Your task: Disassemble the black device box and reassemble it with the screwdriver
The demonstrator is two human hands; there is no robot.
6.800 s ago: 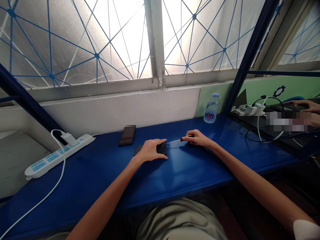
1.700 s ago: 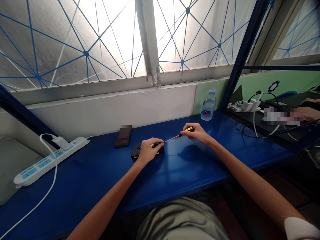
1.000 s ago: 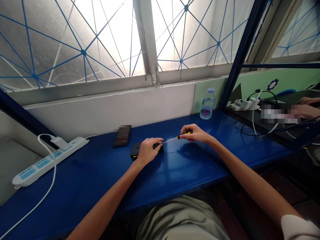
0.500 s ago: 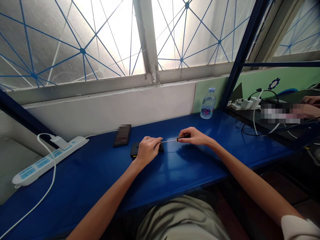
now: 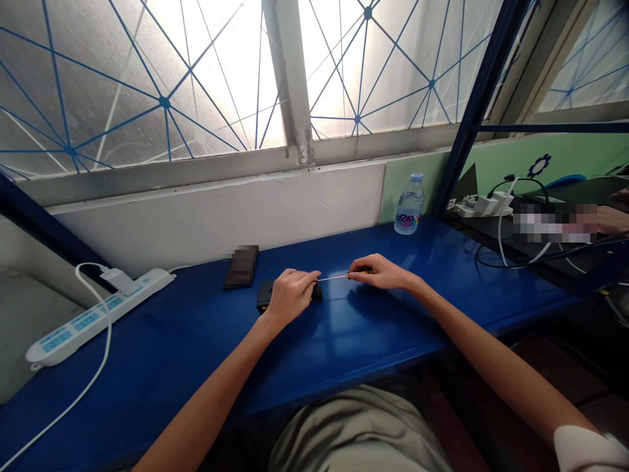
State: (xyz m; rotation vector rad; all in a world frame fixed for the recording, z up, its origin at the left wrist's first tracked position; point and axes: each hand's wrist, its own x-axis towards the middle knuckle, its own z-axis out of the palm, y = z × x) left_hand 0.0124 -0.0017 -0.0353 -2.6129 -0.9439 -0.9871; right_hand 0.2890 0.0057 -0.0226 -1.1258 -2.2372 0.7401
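My right hand [image 5: 384, 271] is closed around the dark handle of a screwdriver [image 5: 335, 278], which shows some yellow. Its thin metal shaft points left and lies almost level. My left hand [image 5: 293, 294] lies over a flat black box [image 5: 266, 293] with yellow at its lower edge, gripping it against the blue table [image 5: 196, 354]. The thumb and fingertips of this hand come together at the box's right end, where the screwdriver's tip meets them. What the tip touches is hidden behind the fingers.
A dark, partly blurred flat object [image 5: 242, 267] lies behind the box. A white power strip [image 5: 93, 321] with a plug and cable runs along the left. A water bottle [image 5: 409, 208] stands at the back right. Beyond a blue post, another person's arm [image 5: 612, 219] shows near cables.
My right hand has turned slightly on the screwdriver handle, and more yellow shows there. My left hand and the black box stay in place. The other person's hand at far right has shifted.
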